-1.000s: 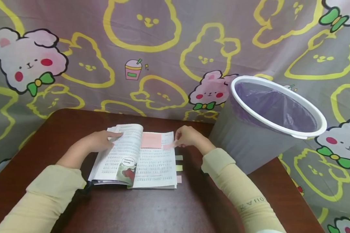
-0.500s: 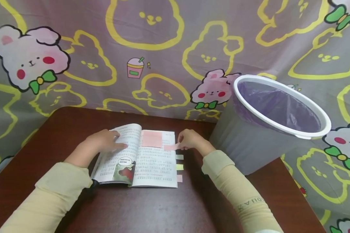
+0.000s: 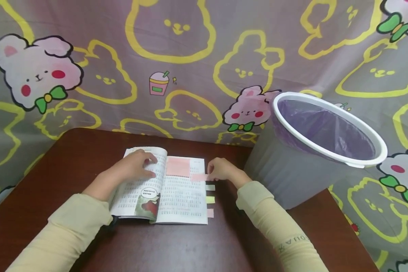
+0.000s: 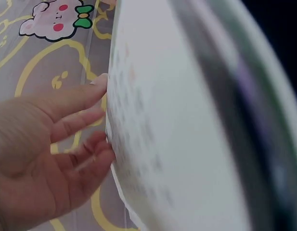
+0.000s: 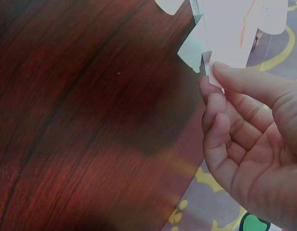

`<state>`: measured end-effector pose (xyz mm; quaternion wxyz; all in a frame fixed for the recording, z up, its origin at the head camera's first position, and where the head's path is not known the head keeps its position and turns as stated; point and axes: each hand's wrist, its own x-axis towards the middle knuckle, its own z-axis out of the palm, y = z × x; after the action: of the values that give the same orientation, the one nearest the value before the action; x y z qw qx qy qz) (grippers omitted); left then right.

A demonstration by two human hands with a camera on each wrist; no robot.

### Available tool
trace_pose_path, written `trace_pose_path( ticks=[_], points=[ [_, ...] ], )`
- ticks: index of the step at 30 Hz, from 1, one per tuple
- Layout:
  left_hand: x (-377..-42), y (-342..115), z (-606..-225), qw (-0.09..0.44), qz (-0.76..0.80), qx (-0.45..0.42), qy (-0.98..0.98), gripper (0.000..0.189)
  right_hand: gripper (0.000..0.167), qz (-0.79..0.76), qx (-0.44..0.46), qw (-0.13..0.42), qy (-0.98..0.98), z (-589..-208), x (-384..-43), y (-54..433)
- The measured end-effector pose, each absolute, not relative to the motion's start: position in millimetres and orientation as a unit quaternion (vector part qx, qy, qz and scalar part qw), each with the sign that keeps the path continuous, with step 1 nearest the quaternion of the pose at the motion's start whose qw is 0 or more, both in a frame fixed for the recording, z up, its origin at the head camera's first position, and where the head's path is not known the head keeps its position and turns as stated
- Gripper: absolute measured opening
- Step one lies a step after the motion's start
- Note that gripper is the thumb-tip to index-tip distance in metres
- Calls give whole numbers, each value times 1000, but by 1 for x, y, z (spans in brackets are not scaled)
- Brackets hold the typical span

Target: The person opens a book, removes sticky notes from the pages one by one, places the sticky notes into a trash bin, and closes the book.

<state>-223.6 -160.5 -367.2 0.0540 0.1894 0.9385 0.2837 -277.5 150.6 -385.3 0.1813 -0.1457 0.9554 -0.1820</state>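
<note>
Bench (image 3: 187,249) nearest; book (image 3: 181,204) open on it. Tabs (image 3: 210,200) poke out past book's right edge. Strip (image 3: 198,177) spans that same edge, above tabs. Right hand (image 3: 222,169) just off the edge, thumb and index clamped on strip's outer end. Strip now runs straighter across the page; half a second ago its outer end curved up. Left hand (image 3: 130,168) has slid toward book's fold; fingers apart, against left page. My read: strip step mid-way, can't tell if going on or coming off. Note (image 3: 178,167) high on book's right page. Bin (image 3: 292,177) beyond book, right.
</note>
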Motion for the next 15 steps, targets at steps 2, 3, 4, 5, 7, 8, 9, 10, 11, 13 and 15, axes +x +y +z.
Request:
trace_pose_path(
  ticks=[2, 3, 4, 5, 7, 8, 9, 10, 11, 13, 15],
  points=[
    [-223, -157, -369, 55, 290, 206, 933, 38, 19, -182, -154, 179, 955, -387, -276, 151],
    [-223, -155, -370, 58, 292, 210, 931, 36, 19, -183, -156, 177, 954, -388, -275, 152],
    [-223, -154, -371, 63, 292, 210, 931, 36, 19, -184, -158, 175, 954, -389, -275, 152],
    [-222, -153, -371, 68, 291, 209, 931, 35, 19, -185, -161, 173, 954, -390, -274, 153],
    [-221, -151, -371, 75, 291, 206, 931, 35, 18, -186, -163, 170, 954, -392, -274, 153],
    [-221, -151, -371, 75, 290, 204, 932, 35, 18, -187, -165, 168, 954, -392, -274, 154],
    [-220, -151, -370, 74, 290, 204, 932, 35, 17, -188, -165, 166, 954, -392, -275, 154],
    [-220, -151, -370, 71, 289, 206, 932, 35, 17, -190, -166, 164, 954, -391, -275, 154],
    [-220, -152, -370, 69, 289, 207, 932, 35, 17, -191, -166, 162, 954, -390, -275, 155],
    [-221, -153, -369, 60, 288, 213, 932, 34, 17, -192, -167, 160, 954, -388, -276, 156],
    [-222, -154, -369, 53, 290, 218, 930, 34, 17, -194, -169, 158, 953, -384, -276, 157]
  ],
)
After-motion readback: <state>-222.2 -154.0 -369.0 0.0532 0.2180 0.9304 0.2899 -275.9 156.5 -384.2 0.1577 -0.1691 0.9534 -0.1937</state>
